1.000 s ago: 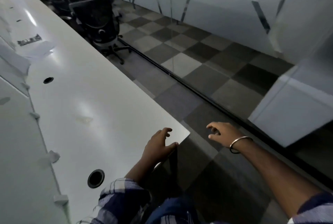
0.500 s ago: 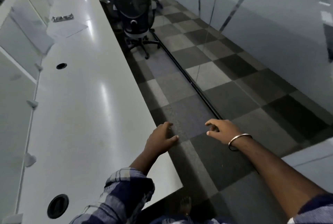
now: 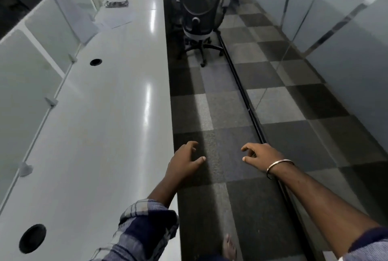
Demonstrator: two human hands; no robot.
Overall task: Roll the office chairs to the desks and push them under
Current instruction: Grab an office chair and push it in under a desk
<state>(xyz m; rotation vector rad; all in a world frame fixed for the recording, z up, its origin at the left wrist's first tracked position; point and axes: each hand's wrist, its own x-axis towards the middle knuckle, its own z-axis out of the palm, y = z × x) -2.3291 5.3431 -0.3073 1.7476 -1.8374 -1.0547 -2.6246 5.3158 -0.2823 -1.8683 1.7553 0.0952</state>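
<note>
- Both hands out front, left hand (image 3: 184, 161) & right hand (image 3: 260, 154), fingers loose, holding nothing.
- Office chair (image 3: 200, 6) far ahead by tabletop (image 3: 117, 113), not under it yet.
- Risks: casters may snag the floor track (image 3: 243, 92); armrests may hit the tabletop edge.

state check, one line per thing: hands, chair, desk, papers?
left hand: empty, fingers loosely curled, at the desk edge
right hand: empty, fingers loosely curled, above the carpet
office chair: upright in the aisle, back toward camera, not under the desk
desk: long white top with round cable holes
papers: lying flat on the desk
</note>
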